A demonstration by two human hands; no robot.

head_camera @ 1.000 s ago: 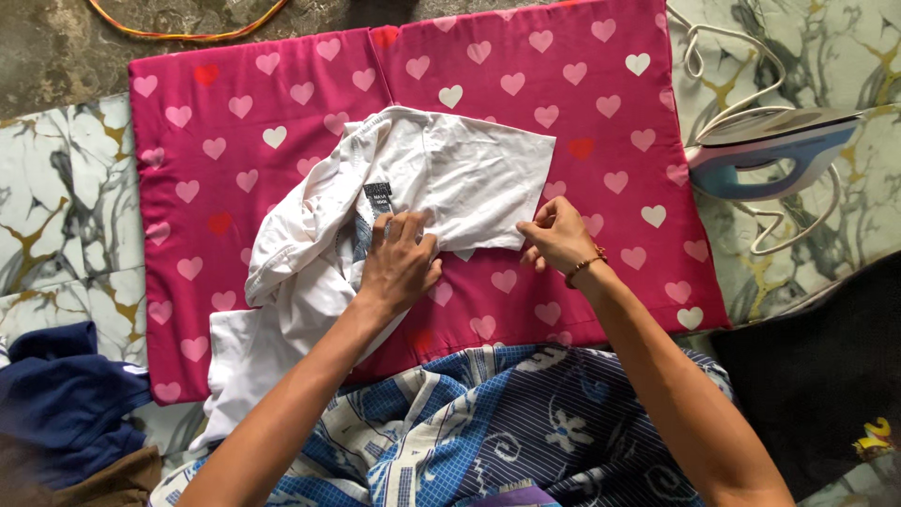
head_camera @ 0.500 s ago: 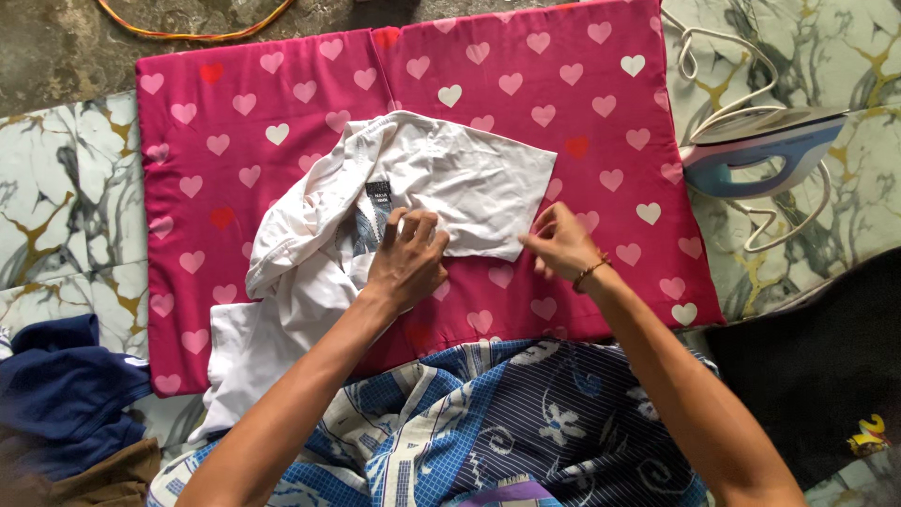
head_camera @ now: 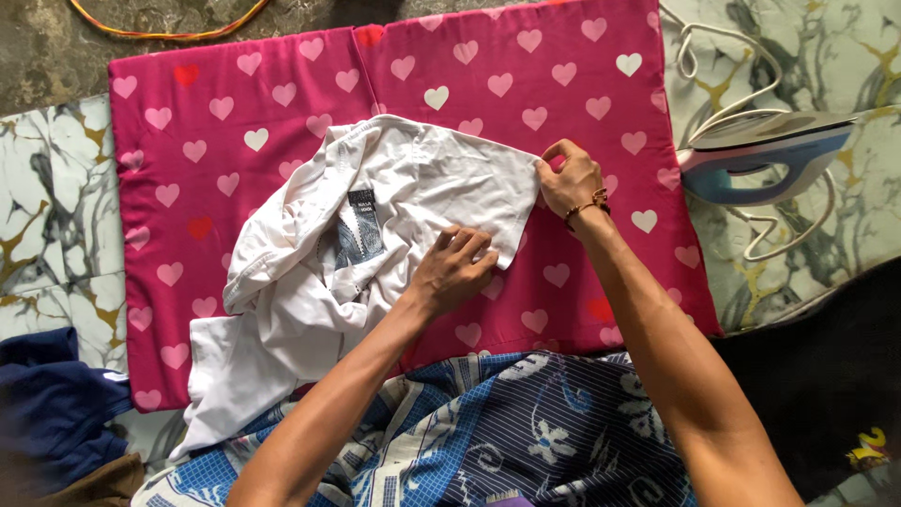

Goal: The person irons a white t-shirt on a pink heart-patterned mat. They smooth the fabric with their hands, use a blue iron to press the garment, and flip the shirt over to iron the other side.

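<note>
Right fingers [head_camera: 552, 155] now at shirt [head_camera: 441, 178] corner

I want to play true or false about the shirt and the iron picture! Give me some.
1. The white shirt lies on a pink cloth with hearts. True.
2. The right hand holds the iron. False: it pinches the shirt's edge; the iron rests apart on the marble-patterned floor.
3. The left hand presses on the shirt. True.
4. The shirt is neatly folded. False: it is bunched and crumpled.
5. A dark blue garment lies at the lower left. True.
</note>
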